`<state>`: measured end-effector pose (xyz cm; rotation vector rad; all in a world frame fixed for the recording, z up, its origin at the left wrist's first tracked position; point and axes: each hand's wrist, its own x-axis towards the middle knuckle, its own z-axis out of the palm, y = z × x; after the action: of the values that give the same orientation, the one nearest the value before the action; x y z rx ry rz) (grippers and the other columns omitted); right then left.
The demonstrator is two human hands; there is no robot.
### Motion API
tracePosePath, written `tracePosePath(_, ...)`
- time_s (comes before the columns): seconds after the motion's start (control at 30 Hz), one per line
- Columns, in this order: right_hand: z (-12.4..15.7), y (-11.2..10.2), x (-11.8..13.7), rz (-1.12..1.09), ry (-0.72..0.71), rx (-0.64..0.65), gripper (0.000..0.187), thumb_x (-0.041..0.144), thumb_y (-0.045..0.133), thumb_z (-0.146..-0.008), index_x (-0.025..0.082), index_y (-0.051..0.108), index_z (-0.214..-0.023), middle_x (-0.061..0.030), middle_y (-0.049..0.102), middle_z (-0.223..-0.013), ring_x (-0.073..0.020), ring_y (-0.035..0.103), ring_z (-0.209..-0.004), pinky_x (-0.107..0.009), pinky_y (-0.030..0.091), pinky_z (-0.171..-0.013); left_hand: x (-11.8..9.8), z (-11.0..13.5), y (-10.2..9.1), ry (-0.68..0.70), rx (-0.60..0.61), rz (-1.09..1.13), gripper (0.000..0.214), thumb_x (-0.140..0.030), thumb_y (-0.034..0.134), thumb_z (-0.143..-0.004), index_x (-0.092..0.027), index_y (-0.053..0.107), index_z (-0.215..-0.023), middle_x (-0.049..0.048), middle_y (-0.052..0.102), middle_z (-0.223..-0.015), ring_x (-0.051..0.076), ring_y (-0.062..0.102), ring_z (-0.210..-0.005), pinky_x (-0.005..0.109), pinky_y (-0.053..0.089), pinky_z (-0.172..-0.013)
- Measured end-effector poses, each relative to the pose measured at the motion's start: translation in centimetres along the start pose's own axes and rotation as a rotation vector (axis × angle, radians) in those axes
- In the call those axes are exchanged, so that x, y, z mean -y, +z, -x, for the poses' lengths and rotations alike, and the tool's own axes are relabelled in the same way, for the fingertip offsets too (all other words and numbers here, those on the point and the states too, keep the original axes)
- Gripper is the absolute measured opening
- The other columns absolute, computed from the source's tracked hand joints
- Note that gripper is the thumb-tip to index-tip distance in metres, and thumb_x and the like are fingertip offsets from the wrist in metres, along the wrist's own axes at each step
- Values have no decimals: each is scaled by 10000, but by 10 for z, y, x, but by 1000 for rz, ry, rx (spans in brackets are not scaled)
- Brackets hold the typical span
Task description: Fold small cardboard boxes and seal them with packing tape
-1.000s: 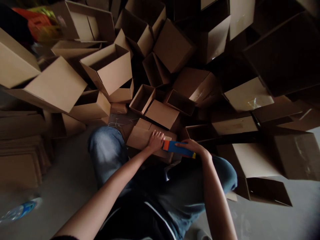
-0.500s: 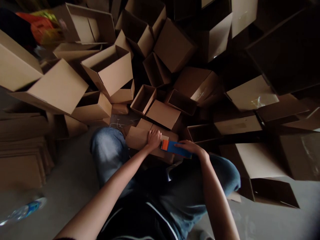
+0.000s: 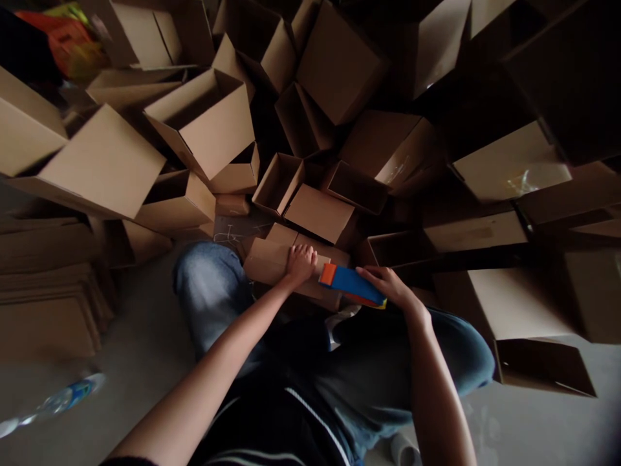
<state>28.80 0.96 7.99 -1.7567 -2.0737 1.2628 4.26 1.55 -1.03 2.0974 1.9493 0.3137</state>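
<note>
A closed cardboard box (image 3: 268, 262) rests across my lap, its flaps lying on top. My left hand (image 3: 301, 265) presses down on the box's top, fingers curled near a flap edge. My right hand (image 3: 385, 286) grips a blue and orange tape dispenser (image 3: 350, 285) just beyond my left fingers. The dispenser lies tilted against the box's near right corner, with its orange end toward my left hand. My right fingers hide part of its yellow-tipped end.
Open cardboard boxes (image 3: 204, 123) lie heaped ahead and to both sides. Flattened cardboard (image 3: 48, 304) is stacked at left on the concrete floor (image 3: 145, 388). A plastic water bottle (image 3: 68, 398) lies at lower left, and orange and yellow bags (image 3: 63, 45) sit at top left.
The dispenser has tilted in my right hand, and its far end has swung right, showing more of its underside. My left hand stays on the box, and the view has shifted slightly.
</note>
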Motion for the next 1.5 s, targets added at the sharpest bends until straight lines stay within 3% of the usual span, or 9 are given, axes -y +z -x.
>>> tracePosePath(0.37,23,-19,-2,12,47,-149,742,814,452,-821,142,760,-760,-49,690,-691,-255,650,-740,-283,473,-634,2,0,0,17,-9,-2,224,-195,412,-1017,-190,621,-937,102,698,-1035,253,599,-1066,409,380,-995)
tracePosePath(0.5,41,-34,-14,-9,103,-288,739,827,483,-777,157,792,-810,-83,741,-763,-307,680,-795,-331,516,-678,3,0,0,19,-26,6,209,-200,425,-1015,-188,617,-933,95,699,-1033,246,597,-1057,393,379,-1003)
tracePosePath(0.6,54,-42,-24,-3,168,-347,724,839,476,-763,182,780,-747,-84,726,-715,-310,676,-758,-336,501,-615,4,-1,1,24,-22,4,211,-199,426,-1017,-186,620,-935,95,699,-1037,244,598,-1057,381,376,-1008)
tracePosePath(0.83,46,-34,-32,127,261,-256,681,800,519,-764,185,799,-848,-104,767,-818,-337,709,-877,-342,500,-682,1,-2,6,61,-25,-20,257,-198,375,-1040,-191,629,-1007,114,686,-1086,264,585,-1103,416,375,-1026)
tracePosePath(1.0,32,-28,-36,258,317,-177,582,717,582,-795,220,809,-996,-106,786,-938,-334,725,-959,-351,532,-750,-2,-1,4,163,35,-71,266,-117,368,-1019,-170,624,-1065,109,683,-1100,231,593,-1109,363,335,-1085)
tracePosePath(1.17,26,-28,-36,304,317,-127,568,668,641,-802,210,794,-1100,-124,787,-1020,-336,724,-1007,-355,551,-803,-3,-1,1,131,24,-7,284,-248,355,-1068,-187,626,-1008,95,693,-1058,232,616,-1072,373,397,-1011)
tracePosePath(1.4,27,-27,-34,292,321,-126,511,625,666,-811,221,796,-1096,-88,796,-984,-295,739,-980,-287,554,-757,-6,1,5,122,10,-58,261,-385,482,-1030,-179,643,-1024,114,699,-1119,266,610,-1137,422,395,-1059)
tracePosePath(1.5,27,-27,-32,285,324,-118,497,597,684,-811,221,793,-1117,-82,796,-988,-289,740,-977,-282,556,-755,-13,2,10,165,-14,-92,252,-346,474,-1035,-169,649,-1069,136,684,-1203,267,577,-1235,450,330,-1144)
